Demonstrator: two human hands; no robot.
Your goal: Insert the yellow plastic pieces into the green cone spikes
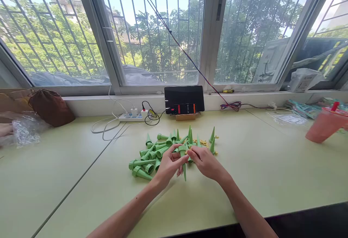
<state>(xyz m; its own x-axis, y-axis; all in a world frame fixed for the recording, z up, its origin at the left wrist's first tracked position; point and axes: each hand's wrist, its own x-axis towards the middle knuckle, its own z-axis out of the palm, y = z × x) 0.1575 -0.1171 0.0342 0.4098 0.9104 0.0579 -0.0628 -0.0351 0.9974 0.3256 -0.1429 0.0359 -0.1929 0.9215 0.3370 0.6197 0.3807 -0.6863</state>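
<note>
A heap of green plastic cone spikes lies on the pale green table, some flat, some standing point up. Small yellow pieces are scattered among them at the right. My left hand is closed around one green spike that points down toward me. My right hand meets it at the spike's wide top end, fingers pinched together there; what they pinch is too small to make out.
A dark tablet with a phone leans against the window ledge behind the heap. A white power strip with cables lies left of it. A brown pouch sits far left, a pink cup far right.
</note>
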